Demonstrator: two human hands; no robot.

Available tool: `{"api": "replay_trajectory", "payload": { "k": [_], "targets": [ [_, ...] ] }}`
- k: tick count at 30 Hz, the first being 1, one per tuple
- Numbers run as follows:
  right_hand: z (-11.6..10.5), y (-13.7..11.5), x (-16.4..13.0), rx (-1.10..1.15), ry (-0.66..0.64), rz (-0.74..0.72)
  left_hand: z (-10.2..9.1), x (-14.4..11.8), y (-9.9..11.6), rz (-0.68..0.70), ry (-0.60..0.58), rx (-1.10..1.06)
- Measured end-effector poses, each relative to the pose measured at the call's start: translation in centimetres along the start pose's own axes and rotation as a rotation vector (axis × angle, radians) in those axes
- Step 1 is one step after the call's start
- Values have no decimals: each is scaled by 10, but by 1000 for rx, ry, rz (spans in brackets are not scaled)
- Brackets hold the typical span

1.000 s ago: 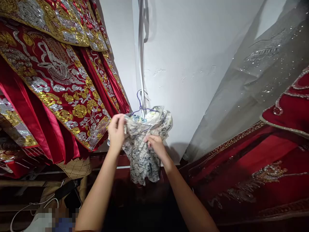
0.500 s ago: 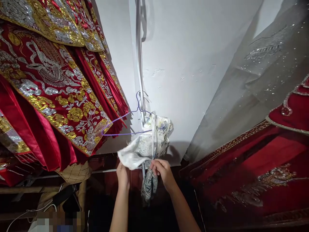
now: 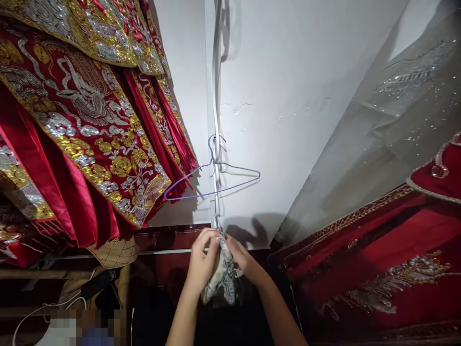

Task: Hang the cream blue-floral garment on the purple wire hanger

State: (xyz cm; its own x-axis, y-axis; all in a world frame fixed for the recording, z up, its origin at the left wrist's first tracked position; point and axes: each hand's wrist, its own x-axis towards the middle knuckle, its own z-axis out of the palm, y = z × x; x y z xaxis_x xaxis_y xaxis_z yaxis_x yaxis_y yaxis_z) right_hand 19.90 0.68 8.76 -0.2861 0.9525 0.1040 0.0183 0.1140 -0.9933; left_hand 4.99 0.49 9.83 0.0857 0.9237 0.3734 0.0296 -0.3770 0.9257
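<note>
A light patterned garment (image 3: pixel 224 278) hangs bunched between my two hands, low in the middle of the view. My left hand (image 3: pixel 204 257) is closed on its upper left part, thumb pressed against the fingers. On the other side, my right hand (image 3: pixel 238 253) grips the cloth near its top; most of those fingers are hidden behind it. Above both hands, a purple wire hanger (image 3: pixel 236 169) hangs bare from a hook on a white upright strip (image 3: pixel 217 96), apart from the garment.
Red robes with gold and silver embroidery (image 3: pixel 118 144) hang at the left. A sheer sparkly white gown (image 3: pixel 399 105) and a red beaded dress (image 3: pixel 396 240) hang at the right. A tan quilted item (image 3: pixel 117 254) and white cable (image 3: pixel 45 307) lie at lower left.
The garment has come off the purple hanger and dropped lower, bunched in my hands. My left hand has moved right and up, close to my right hand.
</note>
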Motion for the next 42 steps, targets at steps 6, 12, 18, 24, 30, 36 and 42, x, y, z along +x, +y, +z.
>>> {"api": "replay_trajectory", "payload": {
  "k": [6,12,18,24,30,36,42],
  "targets": [
    [-11,-31,14,-326,-311,-104,-25,-15,-20,-144,-86,-43],
    [-45,-58,88,-289,393,-491,-41,-40,-16,-345,-158,20],
    [-56,-21,129,-473,180,-275,-73,-39,9,-230,-103,289],
    [-63,-14,104,-493,155,-237,-125,-27,11,-205,-207,535],
    [-79,-31,79,-607,90,-200,-149,11,4,-208,-81,557],
    [-88,-52,69,-664,110,-251,-138,58,53,177,50,706],
    [-67,-61,65,-534,53,-236,-124,86,64,176,-126,653]
  ]
}}
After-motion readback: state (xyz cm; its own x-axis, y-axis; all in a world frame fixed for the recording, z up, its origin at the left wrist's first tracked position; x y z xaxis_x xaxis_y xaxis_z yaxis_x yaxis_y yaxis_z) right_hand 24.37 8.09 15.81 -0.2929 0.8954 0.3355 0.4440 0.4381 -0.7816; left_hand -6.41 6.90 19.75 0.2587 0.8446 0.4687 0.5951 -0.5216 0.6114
